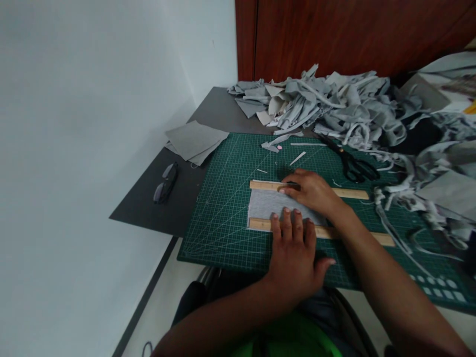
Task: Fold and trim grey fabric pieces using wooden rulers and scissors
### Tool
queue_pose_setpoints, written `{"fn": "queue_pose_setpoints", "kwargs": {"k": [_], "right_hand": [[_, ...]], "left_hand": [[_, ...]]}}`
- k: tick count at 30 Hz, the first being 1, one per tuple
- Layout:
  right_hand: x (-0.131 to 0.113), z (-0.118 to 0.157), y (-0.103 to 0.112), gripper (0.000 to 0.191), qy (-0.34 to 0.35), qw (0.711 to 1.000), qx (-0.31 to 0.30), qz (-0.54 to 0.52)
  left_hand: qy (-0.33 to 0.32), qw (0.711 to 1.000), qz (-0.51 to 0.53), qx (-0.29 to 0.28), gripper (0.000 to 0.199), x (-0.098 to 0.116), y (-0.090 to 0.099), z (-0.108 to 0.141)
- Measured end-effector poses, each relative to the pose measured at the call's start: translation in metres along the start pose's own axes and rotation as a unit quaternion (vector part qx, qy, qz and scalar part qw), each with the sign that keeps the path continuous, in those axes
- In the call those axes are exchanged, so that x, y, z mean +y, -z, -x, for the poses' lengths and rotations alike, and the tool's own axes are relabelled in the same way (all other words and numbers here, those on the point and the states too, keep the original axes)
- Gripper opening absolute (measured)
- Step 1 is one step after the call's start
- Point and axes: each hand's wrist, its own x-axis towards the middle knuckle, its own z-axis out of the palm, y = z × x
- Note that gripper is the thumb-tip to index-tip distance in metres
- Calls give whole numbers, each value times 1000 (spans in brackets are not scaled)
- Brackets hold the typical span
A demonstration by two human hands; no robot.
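A grey fabric piece (266, 203) lies on the green cutting mat (223, 198). Along its far edge runs one wooden ruler (349, 193), and a second wooden ruler (381, 239) crosses its near edge. My left hand (295, 260) presses down with fingers spread, its fingertips on the near ruler and the fabric. My right hand (316, 191) is at the far ruler, thumb and fingers bent round a small dark item that I cannot make out.
Black scissors (355, 166) rest on the mat's far right part. Grey fabric scraps (327, 101) are heaped along the back and right. Folded grey cloth (197, 139) and glasses (166, 182) lie at the left. Thin offcuts (297, 158) are scattered beyond the far ruler.
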Motion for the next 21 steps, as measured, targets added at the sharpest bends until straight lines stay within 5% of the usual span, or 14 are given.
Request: {"fn": "queue_pose_setpoints", "kwargs": {"k": [21], "right_hand": [[8,-5,-10,14,-14,997,-10,-78]], "left_hand": [[29,999,-14,14,86,5,3,8]]}}
